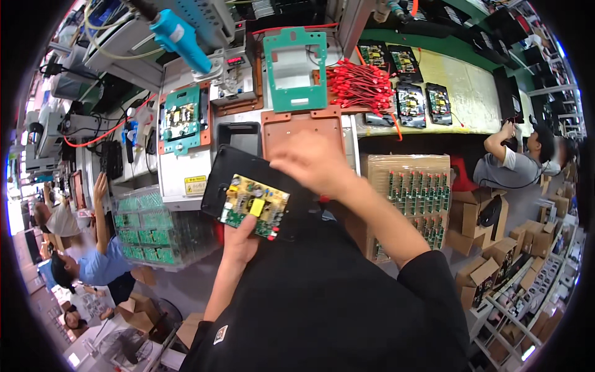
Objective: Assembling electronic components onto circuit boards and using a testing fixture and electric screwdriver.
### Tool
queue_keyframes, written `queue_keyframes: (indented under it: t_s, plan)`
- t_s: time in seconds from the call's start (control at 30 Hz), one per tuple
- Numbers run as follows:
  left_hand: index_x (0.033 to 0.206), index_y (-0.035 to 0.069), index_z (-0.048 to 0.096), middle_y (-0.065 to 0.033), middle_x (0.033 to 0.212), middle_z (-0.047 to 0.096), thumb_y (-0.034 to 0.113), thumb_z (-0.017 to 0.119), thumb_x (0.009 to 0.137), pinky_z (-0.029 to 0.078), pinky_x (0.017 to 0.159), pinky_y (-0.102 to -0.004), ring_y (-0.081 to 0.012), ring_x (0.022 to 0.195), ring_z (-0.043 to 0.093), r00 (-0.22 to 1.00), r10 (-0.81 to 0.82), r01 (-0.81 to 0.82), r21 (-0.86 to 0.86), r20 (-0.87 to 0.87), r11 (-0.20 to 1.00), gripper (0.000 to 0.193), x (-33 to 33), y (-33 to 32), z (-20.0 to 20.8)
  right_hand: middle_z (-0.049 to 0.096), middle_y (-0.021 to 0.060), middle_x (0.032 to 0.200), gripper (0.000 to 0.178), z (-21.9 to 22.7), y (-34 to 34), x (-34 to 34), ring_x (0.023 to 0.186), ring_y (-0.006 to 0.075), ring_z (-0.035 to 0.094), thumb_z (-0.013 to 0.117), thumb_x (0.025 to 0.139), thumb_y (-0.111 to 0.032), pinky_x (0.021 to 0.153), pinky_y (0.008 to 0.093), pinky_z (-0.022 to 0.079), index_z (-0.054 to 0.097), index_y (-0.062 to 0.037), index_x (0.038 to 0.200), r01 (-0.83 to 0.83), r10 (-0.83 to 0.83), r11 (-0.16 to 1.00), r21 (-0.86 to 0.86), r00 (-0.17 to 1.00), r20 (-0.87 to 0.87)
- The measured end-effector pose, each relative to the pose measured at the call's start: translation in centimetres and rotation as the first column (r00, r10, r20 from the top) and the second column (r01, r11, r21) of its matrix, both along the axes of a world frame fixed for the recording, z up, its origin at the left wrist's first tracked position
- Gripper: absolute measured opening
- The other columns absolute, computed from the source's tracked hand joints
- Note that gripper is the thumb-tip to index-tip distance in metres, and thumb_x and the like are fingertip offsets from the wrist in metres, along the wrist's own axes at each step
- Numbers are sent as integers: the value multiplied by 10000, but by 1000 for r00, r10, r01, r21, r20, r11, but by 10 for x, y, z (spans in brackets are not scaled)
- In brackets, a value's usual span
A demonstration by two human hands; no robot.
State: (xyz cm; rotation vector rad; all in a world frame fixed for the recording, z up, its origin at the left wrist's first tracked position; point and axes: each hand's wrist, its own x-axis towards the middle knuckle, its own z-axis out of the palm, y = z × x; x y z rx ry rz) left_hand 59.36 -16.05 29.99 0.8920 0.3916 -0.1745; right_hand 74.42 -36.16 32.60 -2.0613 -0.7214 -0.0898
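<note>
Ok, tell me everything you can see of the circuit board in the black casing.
The circuit board is roughly rectangular, mostly tan with a green strip along its near edge, crowded with components: a bright yellow block near the middle, red parts at the lower right corner. It lies component side up, skewed in view, on the plastic-looking black casing. The left hand has its thumb over the near edge. Any fastening is too small to tell.
</note>
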Motion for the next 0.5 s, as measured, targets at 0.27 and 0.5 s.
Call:
queue_keyframes:
  t_s: [0.27,0.5]
  plan:
    - [1452,87,328,-93,1360,503,139,647,903,448,1022,-458,-267,1224,529,995,70,-67,-45,74,997,638,-13,11,0,625,97,923,122,-95,-146,149,930,305,603,668,833,-172,796,399,488,680,-81,914,437,-351,825,-357,893,282]
    - [1464,90,305,-98,1380,481,174,630,918,436,1036,-457,-273,1244,507,985,150,-153,24,85,988,641,-14,6,-1,599,89,862,77,-94,-148,158,919,290,596,663,826,-147,783,413,490,643,-75,846,363,-241,857,-365,909,340]
